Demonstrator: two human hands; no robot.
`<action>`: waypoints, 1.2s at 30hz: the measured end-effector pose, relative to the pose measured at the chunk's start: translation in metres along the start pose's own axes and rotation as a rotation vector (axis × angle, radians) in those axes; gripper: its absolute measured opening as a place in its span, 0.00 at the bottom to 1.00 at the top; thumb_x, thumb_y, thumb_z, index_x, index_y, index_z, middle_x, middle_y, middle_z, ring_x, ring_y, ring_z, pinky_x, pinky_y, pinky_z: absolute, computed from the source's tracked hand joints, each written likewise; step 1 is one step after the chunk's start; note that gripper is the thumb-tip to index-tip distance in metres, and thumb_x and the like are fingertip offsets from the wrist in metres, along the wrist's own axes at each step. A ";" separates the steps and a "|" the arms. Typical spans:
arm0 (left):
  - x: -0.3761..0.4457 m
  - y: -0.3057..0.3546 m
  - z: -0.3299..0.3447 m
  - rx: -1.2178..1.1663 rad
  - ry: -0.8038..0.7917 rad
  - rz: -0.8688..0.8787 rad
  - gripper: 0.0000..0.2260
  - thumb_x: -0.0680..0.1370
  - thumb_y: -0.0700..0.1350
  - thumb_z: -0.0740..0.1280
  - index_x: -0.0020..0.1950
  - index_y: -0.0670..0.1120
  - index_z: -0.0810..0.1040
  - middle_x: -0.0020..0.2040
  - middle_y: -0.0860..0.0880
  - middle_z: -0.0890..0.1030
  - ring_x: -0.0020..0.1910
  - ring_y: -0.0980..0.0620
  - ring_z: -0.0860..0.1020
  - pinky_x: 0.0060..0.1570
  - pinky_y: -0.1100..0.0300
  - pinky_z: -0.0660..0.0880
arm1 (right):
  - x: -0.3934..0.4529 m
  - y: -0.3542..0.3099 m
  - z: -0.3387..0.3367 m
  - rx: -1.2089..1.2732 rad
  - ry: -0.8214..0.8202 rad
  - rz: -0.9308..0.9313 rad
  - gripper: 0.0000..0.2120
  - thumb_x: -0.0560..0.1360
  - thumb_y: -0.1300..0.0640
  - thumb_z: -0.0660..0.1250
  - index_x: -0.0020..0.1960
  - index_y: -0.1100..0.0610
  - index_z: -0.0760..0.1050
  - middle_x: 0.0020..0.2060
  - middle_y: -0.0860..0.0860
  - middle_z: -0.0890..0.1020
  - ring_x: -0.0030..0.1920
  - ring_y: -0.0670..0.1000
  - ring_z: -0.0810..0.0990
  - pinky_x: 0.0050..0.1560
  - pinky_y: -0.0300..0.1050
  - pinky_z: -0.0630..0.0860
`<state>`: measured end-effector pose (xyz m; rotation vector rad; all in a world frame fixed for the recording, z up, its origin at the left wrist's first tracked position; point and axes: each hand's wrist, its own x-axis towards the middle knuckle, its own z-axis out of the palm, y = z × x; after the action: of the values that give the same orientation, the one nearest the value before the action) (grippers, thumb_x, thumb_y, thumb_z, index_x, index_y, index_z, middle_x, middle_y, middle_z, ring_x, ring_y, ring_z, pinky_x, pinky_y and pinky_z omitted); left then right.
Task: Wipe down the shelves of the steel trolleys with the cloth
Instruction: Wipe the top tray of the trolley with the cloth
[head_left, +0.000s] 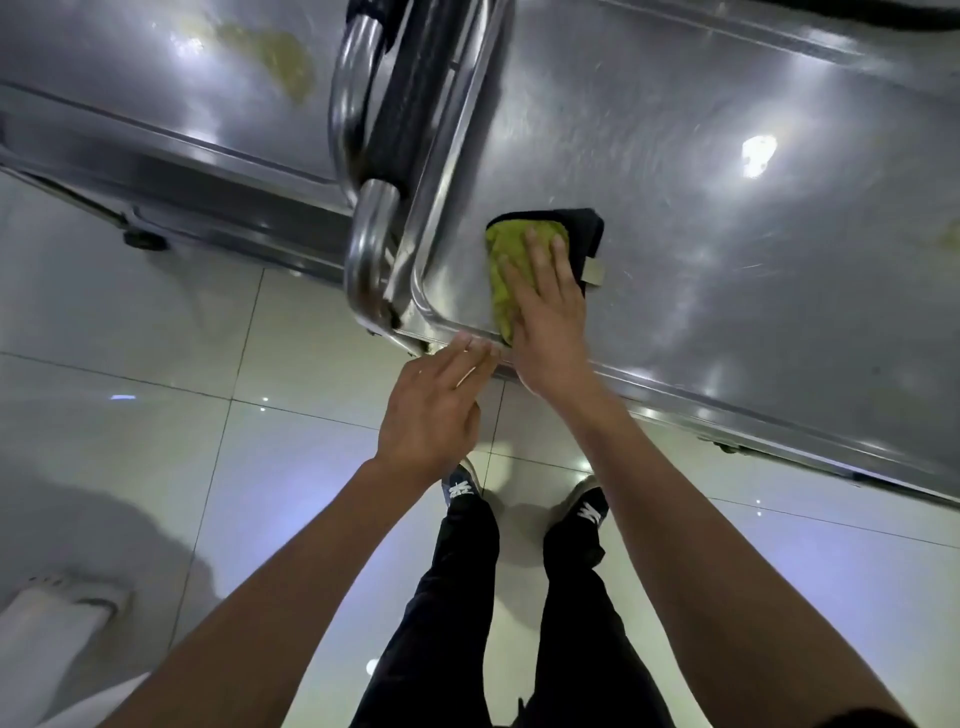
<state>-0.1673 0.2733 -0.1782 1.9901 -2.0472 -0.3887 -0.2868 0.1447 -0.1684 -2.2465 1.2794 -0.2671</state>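
A folded cloth (511, 244), green on top with a dark underside, lies on the top shelf of the right steel trolley (727, 218), close to its near left corner. My right hand (545, 312) presses flat on the cloth with straight fingers. My left hand (436, 410) hovers at the trolley's front rim beside that corner, fingers extended, their tips at the edge; it holds nothing. A second steel trolley (156, 93) stands to the left, with a yellowish smear (280, 52) on its top shelf.
The tubular handles (371, 223) of the two trolleys meet between them. A faint stain (953, 234) shows at the right shelf's far right. White glossy floor tiles (156, 364) lie below. My feet in dark shoes stand under the trolley's edge. Another person's foot (57, 613) is at lower left.
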 end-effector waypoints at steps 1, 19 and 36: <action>0.000 0.001 -0.002 0.005 -0.012 0.003 0.24 0.70 0.35 0.63 0.66 0.42 0.79 0.66 0.46 0.79 0.70 0.44 0.73 0.56 0.49 0.73 | 0.008 -0.011 0.005 0.032 -0.018 -0.035 0.24 0.79 0.61 0.61 0.75 0.55 0.67 0.79 0.55 0.56 0.80 0.59 0.47 0.76 0.57 0.54; 0.001 0.024 -0.003 0.208 -0.168 -0.130 0.26 0.74 0.42 0.59 0.73 0.47 0.71 0.71 0.48 0.73 0.74 0.46 0.68 0.58 0.48 0.68 | -0.013 0.055 -0.025 0.117 0.024 -0.077 0.24 0.79 0.67 0.61 0.73 0.52 0.70 0.79 0.50 0.58 0.80 0.55 0.49 0.77 0.49 0.51; 0.116 0.229 0.047 0.096 -0.169 -0.111 0.12 0.80 0.48 0.60 0.58 0.48 0.80 0.64 0.50 0.76 0.65 0.47 0.70 0.61 0.47 0.66 | -0.120 0.212 -0.143 -0.024 0.042 0.101 0.31 0.77 0.69 0.62 0.77 0.53 0.63 0.80 0.54 0.53 0.80 0.59 0.47 0.72 0.60 0.62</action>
<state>-0.4007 0.1643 -0.1384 2.2042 -2.0962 -0.5063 -0.5665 0.1089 -0.1527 -2.1987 1.4203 -0.2644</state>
